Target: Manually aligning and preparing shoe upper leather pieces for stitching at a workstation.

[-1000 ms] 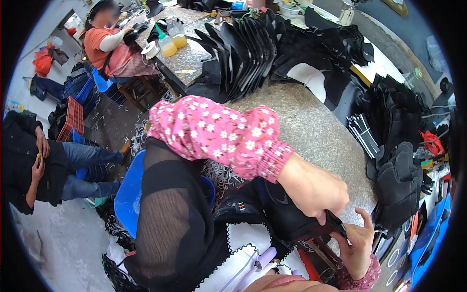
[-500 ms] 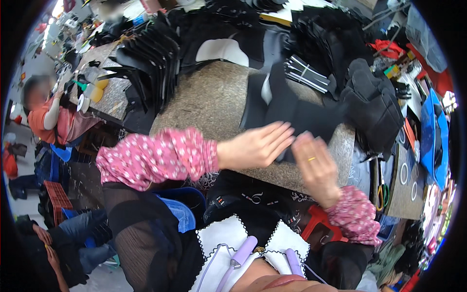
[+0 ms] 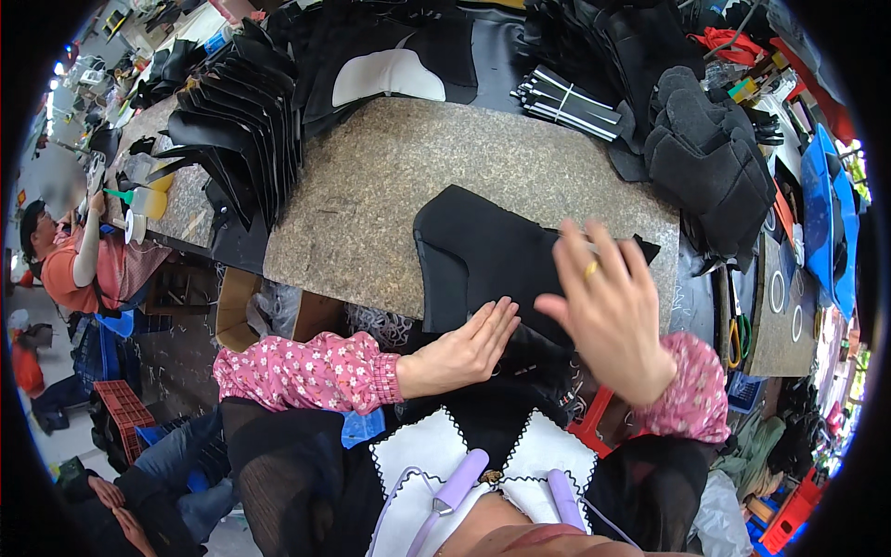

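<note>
One black fabric panel (image 3: 501, 255) lay flat at the near edge of the speckled stone worktable (image 3: 390, 176). Two hands met it: the left hand (image 3: 461, 351) pressed flat, fingers extended (gripping nothing), the right hand (image 3: 608, 306) spread open above it, one gold ring (image 3: 590, 270) showing.

Bright, even daylight with soft shadows; strong fisheye bending and a black rim at the edges.

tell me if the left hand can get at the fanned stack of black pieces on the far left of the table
Probably yes. The left hand lies flat at the table's near edge, holding nothing, and bare stone tabletop separates it from the fanned stack.
</note>
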Motion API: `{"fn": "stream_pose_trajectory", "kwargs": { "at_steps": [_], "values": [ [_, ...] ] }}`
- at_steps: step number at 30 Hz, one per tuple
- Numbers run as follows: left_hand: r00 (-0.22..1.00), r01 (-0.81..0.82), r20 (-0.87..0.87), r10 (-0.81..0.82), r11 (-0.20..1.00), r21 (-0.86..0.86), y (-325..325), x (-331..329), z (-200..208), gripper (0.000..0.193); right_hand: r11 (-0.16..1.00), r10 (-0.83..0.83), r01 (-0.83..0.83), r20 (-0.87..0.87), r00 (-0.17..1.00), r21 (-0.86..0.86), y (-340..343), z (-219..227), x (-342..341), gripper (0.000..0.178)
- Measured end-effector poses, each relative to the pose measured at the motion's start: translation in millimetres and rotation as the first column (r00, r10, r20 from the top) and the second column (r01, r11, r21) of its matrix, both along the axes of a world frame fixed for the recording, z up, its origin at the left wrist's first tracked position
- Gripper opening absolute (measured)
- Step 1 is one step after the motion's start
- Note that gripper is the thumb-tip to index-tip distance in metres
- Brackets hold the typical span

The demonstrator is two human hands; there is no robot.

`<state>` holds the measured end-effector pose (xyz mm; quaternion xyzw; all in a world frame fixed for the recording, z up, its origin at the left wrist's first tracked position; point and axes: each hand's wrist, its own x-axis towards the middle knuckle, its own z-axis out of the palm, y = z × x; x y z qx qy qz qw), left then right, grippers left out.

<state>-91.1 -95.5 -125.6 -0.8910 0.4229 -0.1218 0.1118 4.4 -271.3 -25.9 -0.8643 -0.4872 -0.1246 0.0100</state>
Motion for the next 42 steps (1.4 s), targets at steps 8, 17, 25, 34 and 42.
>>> {"fn": "stream_pose_trajectory", "kwargs": {
  "at_steps": [8,17,25,34,42],
  "values": [
    [0.993,-0.08,-0.103,0.053,0.957,-0.278,5,-6,-19,0.048,0.992,0.129,-0.125,-0.152,0.98,0.035,12,-23,15,0.025],
    [0.961,-0.142,-0.274,0.038,0.917,-0.373,6,-9,-23,0.059,0.976,-0.098,0.005,-0.414,0.905,-0.22,20,0,26,0.021],
    [0.969,-0.129,-0.246,0.037,0.919,-0.373,1,-9,-23,0.057,0.991,-0.13,0.104,-0.818,0.561,-0.086,-17,-56,87,0.024],
    [0.962,-0.144,-0.273,-0.009,0.831,-0.536,9,21,8,0.047,0.986,-0.041,0.123,-0.548,0.835,0.114,-17,-51,50,0.018],
    [0.927,-0.279,-0.363,0.094,0.819,-0.501,28,92,46,0.048,0.983,0.034,0.052,-0.445,0.895,0.178,-23,-48,36,0.021]
  ]
}}
